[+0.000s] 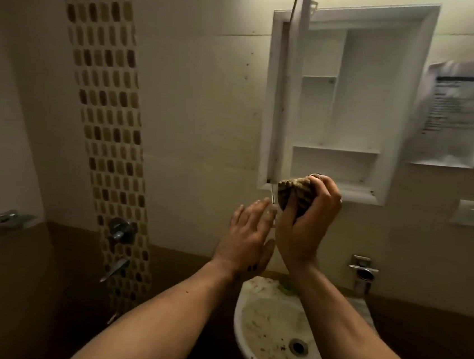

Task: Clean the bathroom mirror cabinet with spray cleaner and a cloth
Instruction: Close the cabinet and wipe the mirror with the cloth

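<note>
Step in hand, as judged: wiping lower left corner of cabinet [360, 195]. Your right hand [307, 224] grips bunched cloth [294, 192] against bottom frame edge, beside open door [289, 97]. Your left hand [249, 236] is flat, fingers straight, holding nothing, just below door corner; contact unclear. Next: steady door, work cloth along shelves. Spray bottle not in view. Door edge-on, mirror face hidden.

Print on wall notice [464, 115] illegible
</note>
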